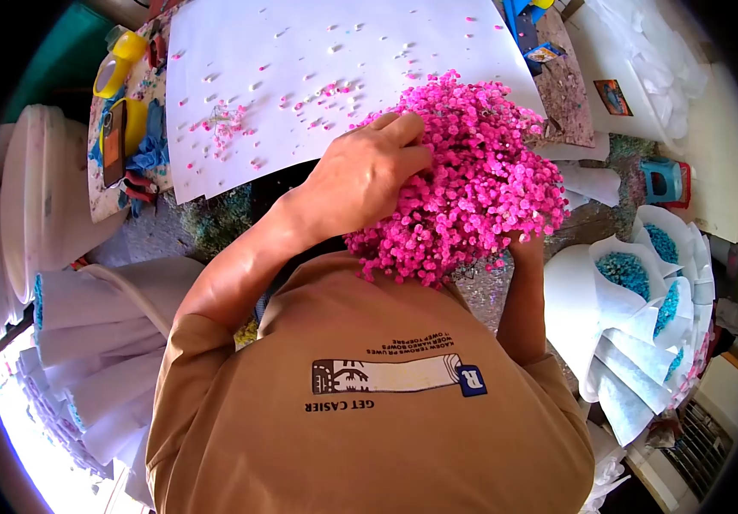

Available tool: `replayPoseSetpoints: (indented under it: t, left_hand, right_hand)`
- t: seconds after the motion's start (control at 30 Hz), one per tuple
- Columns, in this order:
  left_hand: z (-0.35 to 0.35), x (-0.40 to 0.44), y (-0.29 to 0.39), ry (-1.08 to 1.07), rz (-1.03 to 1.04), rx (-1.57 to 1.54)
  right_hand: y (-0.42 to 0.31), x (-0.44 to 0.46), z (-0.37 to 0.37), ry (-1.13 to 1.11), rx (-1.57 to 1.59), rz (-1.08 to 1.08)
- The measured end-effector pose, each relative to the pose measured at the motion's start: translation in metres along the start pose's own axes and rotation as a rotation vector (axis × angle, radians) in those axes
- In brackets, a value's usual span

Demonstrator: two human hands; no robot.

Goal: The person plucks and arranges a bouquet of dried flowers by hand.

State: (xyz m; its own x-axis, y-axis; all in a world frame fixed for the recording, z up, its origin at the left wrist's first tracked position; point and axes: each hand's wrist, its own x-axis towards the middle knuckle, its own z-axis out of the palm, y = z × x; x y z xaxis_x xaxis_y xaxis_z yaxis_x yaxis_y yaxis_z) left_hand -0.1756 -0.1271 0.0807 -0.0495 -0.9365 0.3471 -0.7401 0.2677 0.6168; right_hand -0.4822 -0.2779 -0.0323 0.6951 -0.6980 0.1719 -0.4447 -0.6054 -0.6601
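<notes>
A large, round bunch of bright pink baby's breath [480,180] is held up before my chest, its heads facing me. My left hand [369,163] is at the bunch's upper left side, its fingers curled in and closed among the small blooms. Their tips are partly hidden by the flowers. From the right, my forearm goes up behind the bunch, so my right hand is covered by the blooms. The bunch rests on that side, its stems out of sight. Beyond it lies a white paper sheet [240,68] strewn with loose pink and white blooms.
At the table's left are yellow tape rolls [112,75], a phone [114,144] and red-handled cutters [139,184]. White-wrapped bouquets with blue flowers [623,274] stand at right; more white wrapping [116,308] is at left. A blue stool [666,180] stands farther right.
</notes>
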Motion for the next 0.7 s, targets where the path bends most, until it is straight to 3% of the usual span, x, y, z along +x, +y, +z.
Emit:
replayPoseSetpoints:
  t: [0.07,0.13,0.2,0.27,0.33,0.47,0.53,0.57,0.6,0.67,0.7]
  left_hand:
    - [0.005,0.000,-0.005,0.035,-0.002,-0.036]
    - [0.006,-0.002,-0.011,0.066,-0.048,-0.349]
    - [-0.001,-0.005,-0.018,0.176,-0.109,-0.446]
    - [0.001,-0.010,-0.032,0.215,-0.384,-0.970]
    - [-0.010,-0.005,-0.020,0.214,-0.465,-1.352]
    - [-0.016,0.008,-0.011,0.014,-0.532,-1.354]
    - [-0.014,0.024,0.003,0.006,-0.551,-0.921]
    - [-0.004,0.028,-0.005,0.035,-0.419,-0.793]
    - [-0.003,0.035,-0.001,0.031,-0.415,-0.792]
    - [-0.006,0.050,0.010,0.074,-0.216,-0.315]
    - [-0.002,0.055,0.008,0.082,-0.160,-0.269]
  right_hand:
    - [-0.001,-0.001,-0.001,-0.006,0.001,0.000]
    - [-0.003,-0.003,-0.002,-0.015,-0.004,0.002]
    - [-0.005,-0.005,-0.003,-0.023,-0.006,0.008]
    - [-0.006,-0.007,-0.004,-0.030,-0.009,0.014]
    - [-0.008,-0.007,-0.004,-0.037,-0.007,0.018]
    - [-0.011,-0.007,-0.004,-0.042,-0.007,0.018]
    - [-0.013,-0.006,-0.003,-0.045,-0.004,0.019]
    - [-0.014,-0.006,-0.003,-0.048,0.001,0.020]
    - [-0.015,-0.006,-0.003,-0.049,-0.001,0.018]
    - [-0.016,-0.005,-0.002,-0.054,-0.003,0.017]
    - [-0.016,-0.005,-0.003,-0.057,-0.001,0.019]
